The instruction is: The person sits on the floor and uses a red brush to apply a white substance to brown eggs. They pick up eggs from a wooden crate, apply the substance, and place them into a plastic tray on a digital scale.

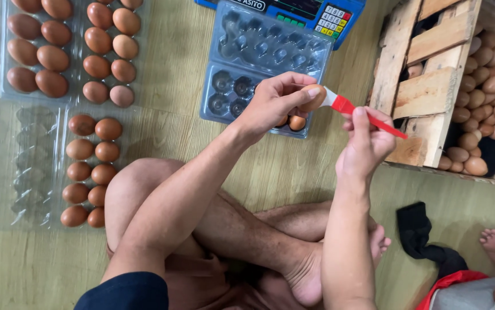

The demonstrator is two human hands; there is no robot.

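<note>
Head view. An egg (pixel 314 96) is pinched between thumb and fingertips of the left hand (pixel 276 100), just above a clear tray (pixel 259 63) at 12 o'clock. A red brush (pixel 362 115) is gripped by the curled fingers of the right hand (pixel 365 143), its white bristles touching the egg. Two eggs are seen in the tray's near corner. Filled cartons (pixel 66 46) are laid at 10 o'clock. A wooden crate (pixel 431 80) of eggs is set at 2 o'clock. A black cloth (pixel 416 229) is seen at 4 o'clock.
</note>
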